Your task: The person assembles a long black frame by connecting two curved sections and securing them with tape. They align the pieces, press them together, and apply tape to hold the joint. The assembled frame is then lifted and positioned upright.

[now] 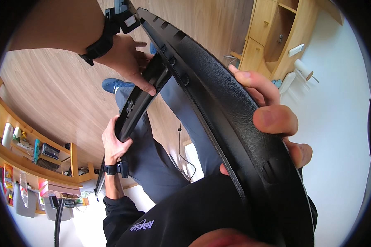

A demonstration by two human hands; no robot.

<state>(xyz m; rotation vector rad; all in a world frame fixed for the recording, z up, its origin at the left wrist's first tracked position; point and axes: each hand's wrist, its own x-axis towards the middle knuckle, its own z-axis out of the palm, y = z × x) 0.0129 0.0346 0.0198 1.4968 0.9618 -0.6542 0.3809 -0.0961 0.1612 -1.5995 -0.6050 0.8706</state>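
A long, curved black plastic panel (pixel 231 107) with a grained outer face runs from the top centre down to the lower right. My right hand (pixel 276 111) is closed round its right edge, with fingers over the grained face. My left hand (pixel 116 139) grips the lower end of a narrower black plastic strip (pixel 137 103), which slants up to the panel's inner side. Small clips (pixel 172 61) show along that inner edge. Another person's hand (pixel 127 57), with a black wrist strap, comes in from the upper left, its thumb on the strip's upper part; its other fingers are partly hidden.
My legs (pixel 152 160) extend over the wooden floor (pixel 62 90). A thin black cable (pixel 180 144) hangs between them. Wooden shelves (pixel 70 164) with assorted goods stand at the left. A wooden cabinet (pixel 263 24) is at the upper right beside a white wall (pixel 342 123).
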